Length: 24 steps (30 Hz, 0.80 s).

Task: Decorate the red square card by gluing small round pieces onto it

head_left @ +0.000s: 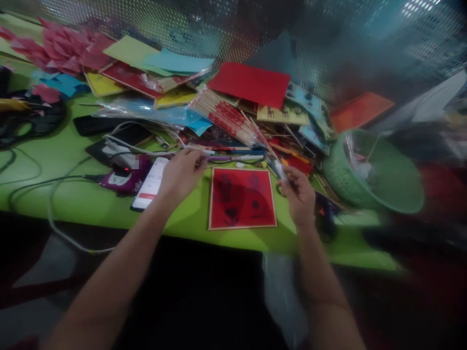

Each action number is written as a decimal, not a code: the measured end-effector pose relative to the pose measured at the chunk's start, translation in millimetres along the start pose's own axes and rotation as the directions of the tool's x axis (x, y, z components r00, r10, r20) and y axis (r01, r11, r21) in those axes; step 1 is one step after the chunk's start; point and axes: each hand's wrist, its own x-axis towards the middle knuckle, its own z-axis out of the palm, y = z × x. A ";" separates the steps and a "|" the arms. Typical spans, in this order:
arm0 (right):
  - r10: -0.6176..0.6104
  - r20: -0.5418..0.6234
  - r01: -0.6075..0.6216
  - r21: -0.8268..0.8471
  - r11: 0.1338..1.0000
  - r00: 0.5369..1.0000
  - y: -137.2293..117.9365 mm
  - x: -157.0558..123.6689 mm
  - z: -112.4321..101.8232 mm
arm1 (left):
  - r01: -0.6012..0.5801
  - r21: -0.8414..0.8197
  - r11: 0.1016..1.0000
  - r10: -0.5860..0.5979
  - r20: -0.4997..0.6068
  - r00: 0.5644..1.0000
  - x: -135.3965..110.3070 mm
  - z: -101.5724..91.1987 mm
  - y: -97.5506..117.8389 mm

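Note:
A red square card (242, 198) with dark printed figures and a pale wooden border lies on the green table (65, 160) between my hands. My left hand (181, 173) hovers at the card's upper left with its fingers curled, the fingertips pinched near thin sticks and pens (233, 156) lying behind the card. My right hand (298, 190) is at the card's upper right, closed on a small whitish object (281, 170) that is too blurred to name. A bundle of thin sticks with red printed wrap (226, 116) lies just behind.
A phone (150, 185) with a lit screen and a purple device (122, 179) with cables lie left of my left hand. Coloured paper sheets (251, 83) pile up at the back. A green bowl (379, 172) stands at the right. Pink paper pieces (62, 48) sit far left.

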 end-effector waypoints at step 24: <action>-0.012 0.341 0.049 -0.101 0.994 0.940 -10.1 -5.5 21.0 | 0.343 -0.873 0.347 -0.055 0.346 0.936 -17.8 46.6 42.4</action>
